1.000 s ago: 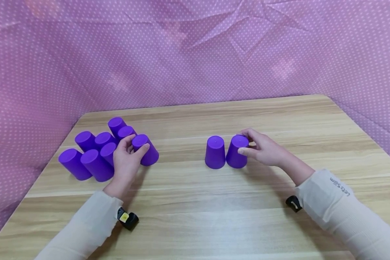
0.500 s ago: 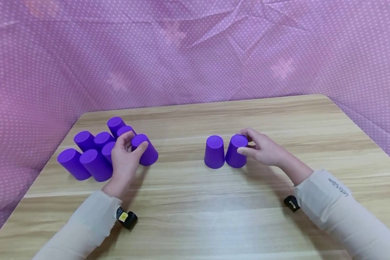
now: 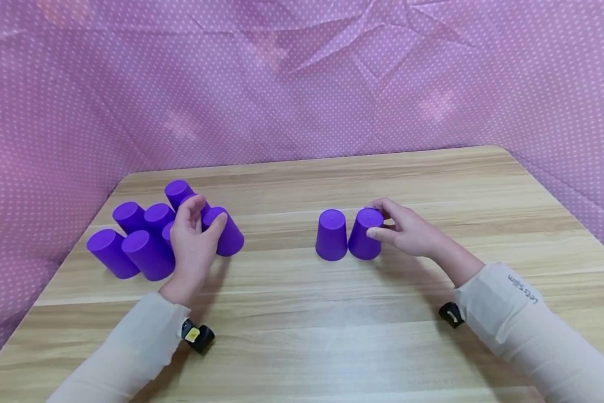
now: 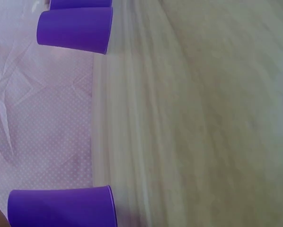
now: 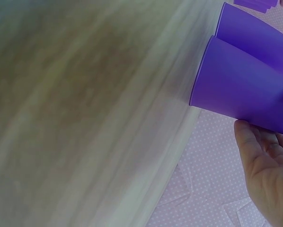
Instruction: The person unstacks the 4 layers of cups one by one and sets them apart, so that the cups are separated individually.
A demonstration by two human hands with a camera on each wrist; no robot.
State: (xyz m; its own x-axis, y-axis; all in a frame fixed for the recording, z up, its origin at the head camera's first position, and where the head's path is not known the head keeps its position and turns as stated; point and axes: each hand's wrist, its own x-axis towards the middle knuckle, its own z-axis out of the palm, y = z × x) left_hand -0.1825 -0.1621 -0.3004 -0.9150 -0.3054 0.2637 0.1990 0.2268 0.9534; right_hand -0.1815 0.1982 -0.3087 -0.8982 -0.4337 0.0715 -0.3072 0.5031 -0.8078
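Note:
Beside an upside-down purple cup (image 3: 230,238) at the right of the left group, my left hand (image 3: 193,240) has its thumb and fingers spread apart. Its thumb overlaps the cup's left side in the head view; whether it touches cannot be told. The left wrist view shows this cup (image 4: 61,208) at the bottom edge. My right hand (image 3: 407,232) holds another upside-down purple cup (image 3: 365,240) between thumb and fingers, in the right wrist view too (image 5: 245,90). Close against that cup's left side stands a matching cup (image 3: 331,238). Both stand on the table.
Several more upside-down purple cups (image 3: 148,254) stand clustered to the left of my left hand, partly hidden by it. The wooden table (image 3: 302,336) reaches back to a pink dotted cloth (image 3: 302,84), which also hangs at both sides.
My left hand's fingers have spread and shifted up and slightly away from the cup beside it. The right hand and its cup look unchanged.

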